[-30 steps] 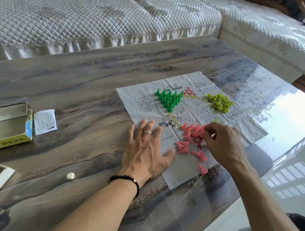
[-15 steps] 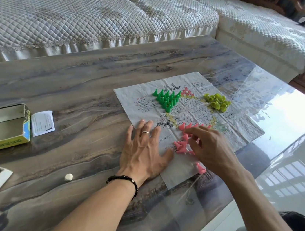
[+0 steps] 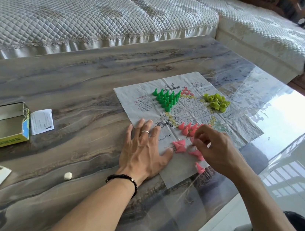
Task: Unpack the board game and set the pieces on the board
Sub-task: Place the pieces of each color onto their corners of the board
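Right hand (image 3: 214, 149): fingers curled, tips pinched together over the pink pieces (image 3: 187, 130) at the board's 6 o'clock point; whether a piece sits in the pinch, I cannot tell.
Left hand (image 3: 144, 151): flat, fingers spread wide, pressing the paper board (image 3: 242, 131) down at its 8 o'clock edge; ring on one finger, dark bead bracelet (image 3: 124, 178) at the wrist.
Loose pink pieces: several lie tipped over between the two hands, one more at 6 o'clock near the board's near edge.
Green pieces (image 3: 167, 99): upright triangle at the board's 11 o'clock.
Yellow-green pieces (image 3: 216, 101): loose heap at the board's 2 o'clock.
Table (image 3: 66, 78): marbled, glossy.
Open box (image 3: 1, 126): 9 o'clock from the board, well apart, a paper slip (image 3: 42, 121) just beside it.
White die (image 3: 67, 176): on the table at the left hand's 9 o'clock.
Sofa (image 3: 97, 16): quilted cover, beyond the table at 12 o'clock.
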Available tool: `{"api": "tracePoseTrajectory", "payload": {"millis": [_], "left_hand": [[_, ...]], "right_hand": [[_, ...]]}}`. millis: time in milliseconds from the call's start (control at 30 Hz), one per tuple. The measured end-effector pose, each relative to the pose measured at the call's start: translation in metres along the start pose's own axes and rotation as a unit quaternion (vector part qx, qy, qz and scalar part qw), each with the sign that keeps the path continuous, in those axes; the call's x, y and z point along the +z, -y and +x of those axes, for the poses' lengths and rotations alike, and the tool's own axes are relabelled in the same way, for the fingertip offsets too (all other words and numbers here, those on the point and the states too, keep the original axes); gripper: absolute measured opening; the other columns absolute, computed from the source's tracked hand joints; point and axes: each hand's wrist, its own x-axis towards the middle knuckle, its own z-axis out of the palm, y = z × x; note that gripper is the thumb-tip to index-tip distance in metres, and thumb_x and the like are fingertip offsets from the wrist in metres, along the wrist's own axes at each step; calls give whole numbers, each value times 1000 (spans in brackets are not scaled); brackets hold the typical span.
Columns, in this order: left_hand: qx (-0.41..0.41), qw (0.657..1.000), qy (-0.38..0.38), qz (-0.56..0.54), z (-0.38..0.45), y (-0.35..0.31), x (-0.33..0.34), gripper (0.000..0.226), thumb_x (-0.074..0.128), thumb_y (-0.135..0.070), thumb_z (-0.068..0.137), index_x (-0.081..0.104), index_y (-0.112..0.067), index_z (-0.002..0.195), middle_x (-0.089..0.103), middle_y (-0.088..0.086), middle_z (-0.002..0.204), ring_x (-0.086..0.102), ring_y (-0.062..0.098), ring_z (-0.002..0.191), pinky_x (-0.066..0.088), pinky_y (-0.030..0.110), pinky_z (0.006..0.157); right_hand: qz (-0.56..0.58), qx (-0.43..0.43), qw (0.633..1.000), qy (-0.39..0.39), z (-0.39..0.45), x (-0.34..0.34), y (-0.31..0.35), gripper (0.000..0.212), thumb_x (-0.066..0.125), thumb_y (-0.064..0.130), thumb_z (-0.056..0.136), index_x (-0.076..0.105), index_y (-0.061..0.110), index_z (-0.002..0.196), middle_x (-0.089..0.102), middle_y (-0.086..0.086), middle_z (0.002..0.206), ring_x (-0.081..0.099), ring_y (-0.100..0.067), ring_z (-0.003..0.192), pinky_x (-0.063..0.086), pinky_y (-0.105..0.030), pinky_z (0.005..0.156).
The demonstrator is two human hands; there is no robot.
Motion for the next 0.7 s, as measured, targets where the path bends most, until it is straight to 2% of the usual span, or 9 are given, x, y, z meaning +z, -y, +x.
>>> {"api": "tracePoseTrajectory", "payload": {"millis": [100, 200, 300, 433, 500, 600, 700], "left_hand": [[-2, 1000, -3, -8, 0, -1, -1, 82, 24, -69, 85, 23, -21, 151, 14, 6, 162, 2, 22, 150, 4, 51, 120], [-2, 1000, -7, -11, 0, -1, 0, 81, 26, -68, 85, 24, -21, 151, 15, 6, 162, 3, 22, 150, 5, 51, 120], [-1, 1000, -2, -8, 0, -1, 0, 81, 27, -68, 86, 23, -21, 151, 13, 6, 162, 2, 23, 150, 5, 51, 120], [1, 1000, -1, -8, -2, -1, -1, 81, 27, -68, 87, 22, -20, 152, 13, 7, 162, 2, 23, 150, 6, 51, 120], [2, 1000, 1, -11, -2, -1, -2, 80, 27, -68, 87, 22, -20, 152, 12, 7, 162, 2, 23, 150, 6, 51, 120], [3, 1000, -1, -7, -1, -1, -2, 80, 27, -68, 87, 23, -20, 151, 14, 7, 162, 2, 23, 150, 6, 51, 120], [2, 1000, -3, -9, -2, -1, -2, 80, 27, -68, 86, 24, -21, 151, 15, 8, 162, 3, 23, 150, 7, 51, 120]], "right_hand": [[15, 41, 999, -9, -5, -5, -4, 17, 64, 18, 88, 50, 26, 93, 62, 4, 65, 55, -11, 57, 47, -34, 55], [11, 79, 996, -31, -9, -10, -8, 26, 71, 20, 83, 49, 21, 97, 62, 4, 67, 57, -11, 61, 46, -28, 55], [-2, 111, 993, -49, -9, -14, -11, 19, 74, 19, 80, 56, 18, 87, 62, 3, 70, 60, -15, 67, 48, -31, 59], [-37, 108, 992, -60, -9, -15, -14, 2, 68, 16, 84, 69, 17, 84, 66, 4, 71, 61, -15, 68, 48, -29, 63], [-51, 114, 991, -46, -7, -14, -18, 8, 66, 13, 84, 72, 16, 87, 69, 1, 78, 62, -17, 74, 47, -29, 67], [-53, 130, 990, -12, -6, -13, -22, 10, 65, 14, 83, 70, 18, 91, 66, 2, 75, 62, -16, 73, 42, -23, 61], [-23, 152, 988, -22, -8, -15, -23, 16, 69, 20, 82, 63, 21, 97, 62, 5, 69, 60, -11, 66, 41, -22, 57]]}}
